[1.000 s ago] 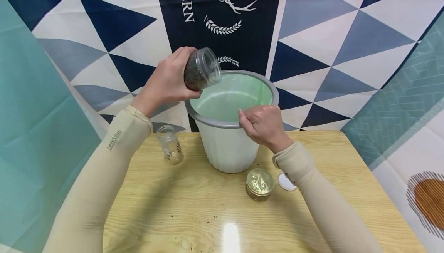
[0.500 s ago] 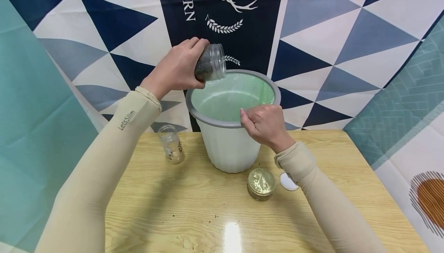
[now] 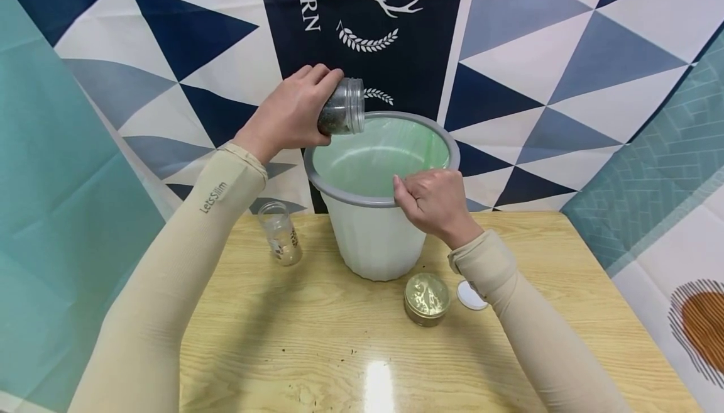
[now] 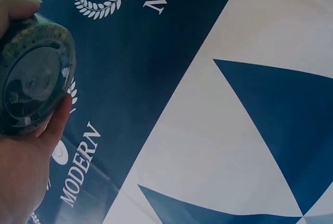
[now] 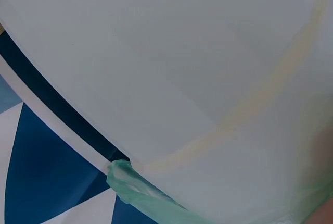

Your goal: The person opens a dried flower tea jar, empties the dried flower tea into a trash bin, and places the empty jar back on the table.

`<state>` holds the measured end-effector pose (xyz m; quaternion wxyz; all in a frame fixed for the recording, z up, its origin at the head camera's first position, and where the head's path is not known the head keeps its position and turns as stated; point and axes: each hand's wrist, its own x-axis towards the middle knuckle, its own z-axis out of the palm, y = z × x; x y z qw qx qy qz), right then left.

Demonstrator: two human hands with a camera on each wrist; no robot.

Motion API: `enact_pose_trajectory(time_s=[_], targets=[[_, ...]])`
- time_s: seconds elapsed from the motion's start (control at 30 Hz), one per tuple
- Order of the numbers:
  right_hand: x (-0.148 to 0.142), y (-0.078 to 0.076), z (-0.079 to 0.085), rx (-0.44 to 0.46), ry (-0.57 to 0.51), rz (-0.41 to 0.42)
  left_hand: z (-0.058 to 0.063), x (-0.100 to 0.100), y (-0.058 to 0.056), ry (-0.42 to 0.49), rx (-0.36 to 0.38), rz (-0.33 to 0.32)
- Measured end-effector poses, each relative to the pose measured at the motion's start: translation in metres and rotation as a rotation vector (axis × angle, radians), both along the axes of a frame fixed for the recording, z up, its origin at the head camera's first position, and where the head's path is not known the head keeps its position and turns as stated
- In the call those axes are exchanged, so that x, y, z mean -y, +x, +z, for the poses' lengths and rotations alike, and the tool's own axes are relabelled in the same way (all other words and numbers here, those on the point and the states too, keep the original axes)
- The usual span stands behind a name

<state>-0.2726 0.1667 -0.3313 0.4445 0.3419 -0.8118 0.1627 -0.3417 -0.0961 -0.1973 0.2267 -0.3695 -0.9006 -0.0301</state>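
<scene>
My left hand point(image 3: 294, 111) grips a clear plastic jar point(image 3: 338, 111) with dark loose bits inside. The jar lies nearly on its side above the left rim of a white trash can point(image 3: 373, 246), its uncapped mouth facing right. In the left wrist view, the round base of the jar point(image 4: 32, 81) faces the camera, fingers wrapped about its side. My right hand point(image 3: 432, 202) is curled at the can's grey front rim, gripping it. A green liner point(image 3: 376, 155) covers the inside of the can. The right wrist view shows the liner's edge point(image 5: 135, 187) beside the white wall.
An uncapped clear jar point(image 3: 283, 240) leans left of the can on the wooden table point(image 3: 317, 350). To the right front sit a gold-lidded round container point(image 3: 427, 297) and a white lid point(image 3: 471, 295). Dark crumbs dot the tabletop. Patterned cloth point(image 3: 220, 48) hangs behind.
My left hand has moved slightly up and to the right, then dipped a little, turning the jar closer to level. My right hand has stayed at the rim.
</scene>
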Motion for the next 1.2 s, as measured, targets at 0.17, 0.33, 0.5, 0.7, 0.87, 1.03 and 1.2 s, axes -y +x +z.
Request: enact_pose_trajectory(time_s=[0.17,0.33,0.5,0.7,0.87,1.03,1.2], targets=[[-0.0001,-0.0006,-0.0003,-0.005,-0.001,0.0,0.0005,-0.0008,0.0003,-0.044,-0.032,0.017],[0.0,-0.001,-0.0007,-0.012,-0.009,0.006,0.0,-0.0016,0.001,-0.068,-0.05,0.009],[0.0008,-0.0008,-0.0014,-0.014,-0.013,0.007,-0.0009,-0.0027,0.0014,-0.072,-0.061,-0.001],[0.0007,0.0002,-0.001,-0.013,-0.007,0.002,-0.0019,-0.0036,0.002,-0.078,-0.061,-0.003],[0.0001,0.0007,-0.0006,-0.007,-0.003,0.002,-0.002,-0.0034,0.0024,-0.076,-0.065,-0.007],[0.0,0.0004,-0.0006,-0.013,-0.005,0.0,-0.0015,-0.003,0.0028,-0.084,-0.093,-0.018],[0.0001,0.0005,0.0,-0.008,-0.002,0.0,-0.001,-0.0025,0.003,-0.111,-0.14,-0.031]])
